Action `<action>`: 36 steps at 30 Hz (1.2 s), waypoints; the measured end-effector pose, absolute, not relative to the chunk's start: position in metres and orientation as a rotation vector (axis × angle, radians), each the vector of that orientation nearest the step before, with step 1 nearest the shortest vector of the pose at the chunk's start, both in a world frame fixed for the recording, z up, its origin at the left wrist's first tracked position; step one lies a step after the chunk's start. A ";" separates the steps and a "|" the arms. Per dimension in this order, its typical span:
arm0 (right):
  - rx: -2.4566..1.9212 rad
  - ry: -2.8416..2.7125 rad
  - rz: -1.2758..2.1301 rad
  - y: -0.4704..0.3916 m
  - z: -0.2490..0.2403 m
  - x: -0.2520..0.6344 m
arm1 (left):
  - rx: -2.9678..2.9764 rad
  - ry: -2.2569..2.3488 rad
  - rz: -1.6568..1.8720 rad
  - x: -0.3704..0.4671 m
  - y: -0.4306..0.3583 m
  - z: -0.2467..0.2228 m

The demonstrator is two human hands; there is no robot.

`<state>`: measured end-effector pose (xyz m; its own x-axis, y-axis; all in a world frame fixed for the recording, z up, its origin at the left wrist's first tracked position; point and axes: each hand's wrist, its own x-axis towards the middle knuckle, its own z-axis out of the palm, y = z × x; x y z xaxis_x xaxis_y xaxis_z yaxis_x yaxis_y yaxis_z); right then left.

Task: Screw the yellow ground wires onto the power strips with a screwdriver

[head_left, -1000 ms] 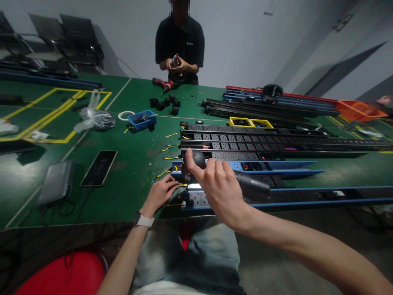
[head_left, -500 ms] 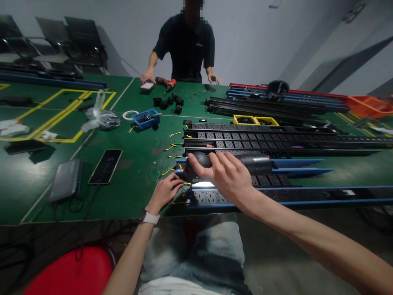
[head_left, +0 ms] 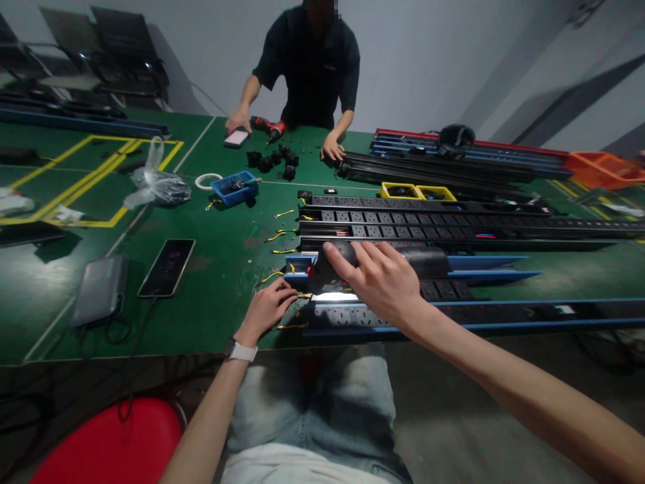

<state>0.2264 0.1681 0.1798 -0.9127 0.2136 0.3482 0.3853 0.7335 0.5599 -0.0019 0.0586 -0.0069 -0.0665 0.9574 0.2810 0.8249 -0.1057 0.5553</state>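
Observation:
My right hand (head_left: 385, 279) is wrapped over a black, rounded power tool (head_left: 426, 261) lying level above the strips. My palm hides much of it, so its exact kind is unclear. A bright patch of light falls below it on a socket strip. At the strips' left end, the closed fingers of my left hand (head_left: 269, 306) pinch a short yellow-green wire (head_left: 304, 296). Nearest me lies a blue-edged power strip (head_left: 347, 314) with a row of sockets. Another yellow-green wire (head_left: 291, 327) sticks out from its left end.
Beyond lie black socket strips (head_left: 383, 216), yellow bins (head_left: 398, 191) and a blue bin (head_left: 236, 189). On the left are a phone (head_left: 167, 267), a grey box-shaped device (head_left: 99, 290) and a plastic bag (head_left: 158, 185). Across the table, a co-worker (head_left: 312, 74) stands near a red drill (head_left: 275, 129).
My right hand and the tool have shifted slightly right relative to the strip ends. My left hand keeps its pinch. The co-worker's hand at the right now rests by the black rails.

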 end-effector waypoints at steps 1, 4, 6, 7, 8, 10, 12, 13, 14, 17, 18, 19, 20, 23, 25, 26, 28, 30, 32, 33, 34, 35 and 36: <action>-0.436 -2.682 -0.933 0.169 0.179 0.228 | 1.989 1.949 0.916 -0.002 0.059 -0.007; -0.477 -2.698 -0.948 0.164 0.182 0.226 | 1.985 1.956 0.906 -0.002 0.059 -0.007; -0.583 -2.714 -0.983 0.154 0.187 0.219 | 1.971 1.958 0.904 -0.002 0.058 -0.007; -0.686 -2.719 -0.994 0.148 0.189 0.213 | 1.965 1.958 0.904 -0.002 0.058 -0.007; -0.812 -2.719 -0.998 0.142 0.192 0.208 | 1.962 1.958 0.905 -0.002 0.058 -0.007; -1.062 -2.701 -0.999 0.134 0.196 0.197 | 1.966 1.955 0.903 -0.003 0.058 -0.007; -1.133 -2.689 -1.001 0.133 0.197 0.190 | 1.967 1.959 0.900 -0.003 0.058 -0.007; -1.079 -2.695 -1.003 0.136 0.198 0.189 | 1.963 1.965 0.900 -0.003 0.058 -0.007; -0.990 -2.700 -1.006 0.142 0.198 0.189 | 1.961 1.970 0.896 -0.003 0.058 -0.007; -0.620 -2.711 -1.032 0.165 0.196 0.198 | 1.968 1.967 0.884 -0.003 0.058 -0.007; -0.484 -2.714 -1.043 0.172 0.196 0.201 | 1.974 1.961 0.885 -0.003 0.058 -0.007; -0.361 -2.713 -1.054 0.178 0.196 0.205 | 1.980 1.952 0.890 -0.003 0.058 -0.006; -0.269 -2.708 -1.062 0.182 0.195 0.207 | 1.982 1.946 0.898 -0.003 0.058 -0.006; -0.386 -2.684 -1.088 0.175 0.194 0.209 | 1.979 1.945 0.903 -0.003 0.058 -0.005; -0.658 -2.663 -1.112 0.160 0.195 0.206 | 1.975 1.957 0.890 -0.003 0.058 -0.005; -0.757 -2.658 -1.124 0.151 0.195 0.204 | 1.976 1.962 0.886 -0.003 0.058 -0.005; -0.812 -2.655 -1.151 0.133 0.196 0.199 | 1.985 1.968 0.881 -0.003 0.058 -0.005; -0.736 -2.638 -1.172 0.121 0.196 0.196 | 1.995 1.979 0.882 -0.003 0.058 -0.005; -0.603 -2.609 -1.173 0.116 0.195 0.196 | 1.990 2.000 0.890 -0.003 0.057 -0.006; -0.546 -2.600 -1.162 0.117 0.194 0.197 | 1.984 2.011 0.894 -0.003 0.057 -0.006; -0.498 -2.601 -1.143 0.120 0.193 0.198 | 1.979 2.016 0.895 -0.003 0.057 -0.007; -0.450 -2.612 -1.118 0.125 0.193 0.199 | 1.977 2.015 0.893 -0.003 0.057 -0.007; -0.407 -2.637 -1.088 0.130 0.193 0.200 | 1.979 2.006 0.886 -0.003 0.057 -0.007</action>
<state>0.2000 0.1302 0.1926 -0.9272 0.1572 0.3400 0.3512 0.6807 0.6429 -0.0029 0.0575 -0.0065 -0.0923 0.9580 0.2715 0.8461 -0.0683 0.5286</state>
